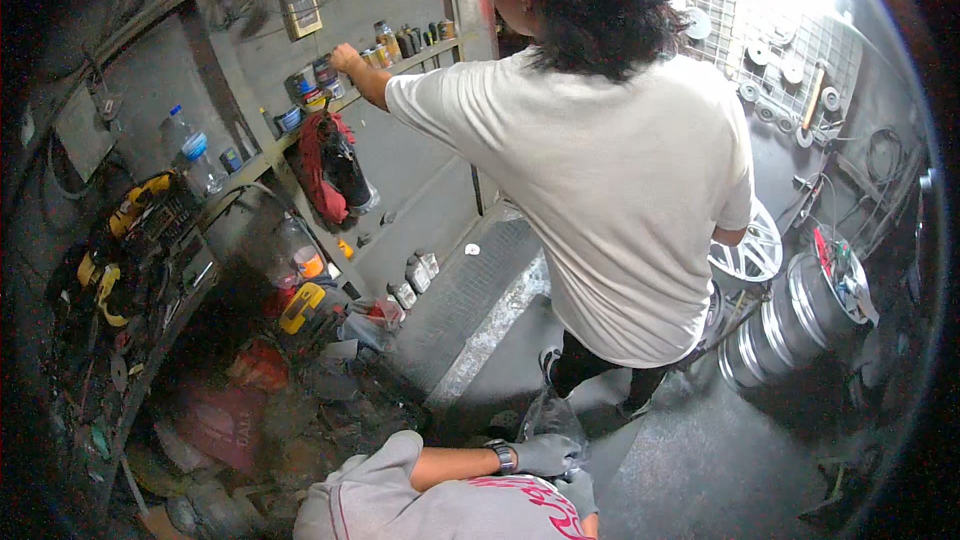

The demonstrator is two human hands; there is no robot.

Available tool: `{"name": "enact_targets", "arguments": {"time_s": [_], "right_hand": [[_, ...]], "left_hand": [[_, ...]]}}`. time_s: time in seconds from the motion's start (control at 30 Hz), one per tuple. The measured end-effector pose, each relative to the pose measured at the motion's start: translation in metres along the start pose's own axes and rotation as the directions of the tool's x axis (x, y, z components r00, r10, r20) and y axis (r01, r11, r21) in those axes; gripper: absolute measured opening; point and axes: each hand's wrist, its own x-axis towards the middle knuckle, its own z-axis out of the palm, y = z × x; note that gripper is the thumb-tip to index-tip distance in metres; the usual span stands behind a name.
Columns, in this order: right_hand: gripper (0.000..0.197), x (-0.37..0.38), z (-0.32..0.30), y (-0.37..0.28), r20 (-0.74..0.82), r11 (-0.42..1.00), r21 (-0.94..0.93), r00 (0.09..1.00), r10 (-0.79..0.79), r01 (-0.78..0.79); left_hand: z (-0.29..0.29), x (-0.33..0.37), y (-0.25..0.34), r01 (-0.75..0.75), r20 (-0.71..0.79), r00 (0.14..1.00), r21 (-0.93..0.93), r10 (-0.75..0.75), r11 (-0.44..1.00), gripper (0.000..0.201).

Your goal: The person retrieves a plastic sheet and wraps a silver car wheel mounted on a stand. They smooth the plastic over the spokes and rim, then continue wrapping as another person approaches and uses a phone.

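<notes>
At the bottom centre, my left hand (548, 455) wears a grey glove, with a dark watch (503, 456) on the wrist. Its fingers look closed at the gathered end of a see-through plastic bag (552, 418), which hangs just beyond it. My right hand (577, 491), also gloved, is tucked close against the left one. The fingers of that hand are mostly hidden, so its grip does not show. A grey shirt with pink print covers my front below the hands.
A person in a white shirt (600, 180) stands ahead, left hand at a shelf of cans and bottles (385, 65). Silver wheel rims (780, 340) stand at right. At left is a cluttered tool bench (165, 340); a yellow-and-black case (302, 308) sits beside it.
</notes>
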Motion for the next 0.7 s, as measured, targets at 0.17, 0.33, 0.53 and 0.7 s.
{"name": "enact_targets", "arguments": {"time_s": [0.17,0.33,0.53,0.7], "right_hand": [[0.022,-0.005,-0.006,0.002,-0.005,0.995,-0.100,1.000,-0.019,0.018],[0.024,-0.008,-0.008,0.012,0.014,0.997,-0.077,1.000,0.011,-0.010],[0.024,-0.010,-0.013,0.000,0.010,1.000,-0.001,1.000,-0.022,0.022],[0.025,-0.002,-0.006,0.007,-0.015,0.998,-0.035,0.999,-0.044,0.044]], "left_hand": [[-0.006,0.008,0.011,0.039,0.135,0.990,-0.015,-0.037,0.999,0.027],[-0.010,0.010,0.024,0.041,0.131,0.991,-0.017,-0.038,0.999,0.025],[-0.007,0.009,0.023,0.054,0.105,0.993,-0.024,-0.051,0.998,0.025],[-0.006,0.008,0.020,0.073,0.070,0.995,-0.015,-0.072,0.997,0.027]]}}
